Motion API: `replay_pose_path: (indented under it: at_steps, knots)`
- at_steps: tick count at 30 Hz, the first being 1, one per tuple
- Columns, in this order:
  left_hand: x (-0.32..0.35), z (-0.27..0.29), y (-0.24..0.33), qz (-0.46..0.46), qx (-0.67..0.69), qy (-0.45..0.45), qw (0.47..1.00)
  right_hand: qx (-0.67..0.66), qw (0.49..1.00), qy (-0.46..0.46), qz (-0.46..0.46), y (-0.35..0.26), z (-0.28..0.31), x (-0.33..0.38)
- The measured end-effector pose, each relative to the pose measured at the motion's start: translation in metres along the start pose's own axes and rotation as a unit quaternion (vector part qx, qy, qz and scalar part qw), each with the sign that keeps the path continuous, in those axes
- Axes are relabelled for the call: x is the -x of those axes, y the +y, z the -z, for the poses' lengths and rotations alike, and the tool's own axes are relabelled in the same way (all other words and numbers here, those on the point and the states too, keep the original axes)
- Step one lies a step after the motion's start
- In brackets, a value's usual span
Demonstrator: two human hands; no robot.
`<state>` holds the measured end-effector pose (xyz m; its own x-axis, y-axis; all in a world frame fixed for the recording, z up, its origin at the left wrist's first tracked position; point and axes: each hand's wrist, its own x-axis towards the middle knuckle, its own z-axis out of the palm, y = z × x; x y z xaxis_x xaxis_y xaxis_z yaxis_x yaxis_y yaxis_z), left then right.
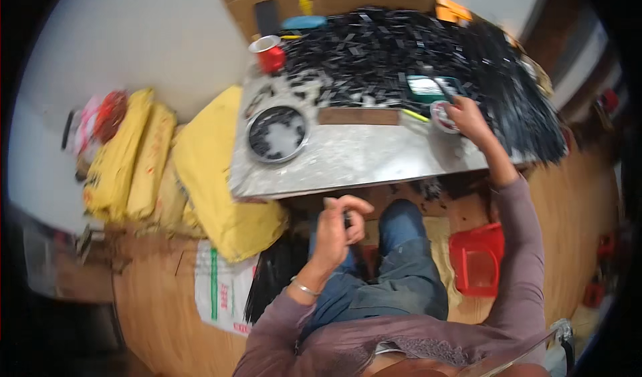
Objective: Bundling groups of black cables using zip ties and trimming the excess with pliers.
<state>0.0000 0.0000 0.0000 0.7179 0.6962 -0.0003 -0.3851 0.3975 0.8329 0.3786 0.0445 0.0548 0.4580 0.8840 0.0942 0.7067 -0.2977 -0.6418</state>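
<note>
- Plainly, in the head view, the right hand (469,117) was at the round tub (435,117) near the table's (348,156) front edge, its fingers drawn narrow; a slim dark thing seemed to run from them toward the green box (424,99), but blur hid whether they gripped it.
- The left hand (333,233) hung over the lap, fingers curled close; something dark showed between them, and I could not tell if it was held.
- Loose black pieces (381,49) covered the back of the table, while more lay in the metal bowl (306,138), left of the brown bar (359,116).
- For good work at the tub, a light fingertip grip probably served best, with the wrist kept clear of the long black strips (531,113).
- Bringing the left hand up to steady the tub would likely have prevented sliding.
</note>
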Motion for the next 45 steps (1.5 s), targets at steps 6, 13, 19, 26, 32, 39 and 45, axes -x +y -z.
replay_pose_path:
  at_steps: [6, 13, 19, 26, 32, 39, 45]
  knots:
    - [0.005, -0.009, 0.013, -0.056, 0.063, -0.006, 0.996, -0.281, 0.923, -0.260, -0.030, -0.082, -0.029, 0.096]
    - [0.016, -0.009, 0.004, -0.189, -0.079, 0.099, 0.974, -0.475, 0.816, -0.330, -0.009, -0.160, -0.080, 0.170]
    - [0.030, -0.005, 0.004, -0.225, -0.142, 0.158, 0.951, -0.446, 0.846, -0.288, -0.039, -0.161, -0.114, 0.177]
    - [0.046, -0.011, -0.002, -0.216, -0.197, 0.199, 0.935, -0.488, 0.856, -0.165, -0.046, -0.175, -0.137, 0.196]
    - [0.053, -0.015, -0.002, -0.253, -0.259, 0.203, 0.910, -0.408, 0.909, -0.018, 0.084, -0.167, -0.168, 0.205]
    - [0.057, -0.004, -0.002, -0.184, -0.134, 0.172, 0.959, -0.447, 0.887, -0.117, 0.001, -0.172, -0.153, 0.207]
    - [0.050, 0.008, 0.005, -0.207, -0.100, 0.202, 0.952, -0.527, 0.802, -0.281, -0.020, -0.162, -0.148, 0.201]
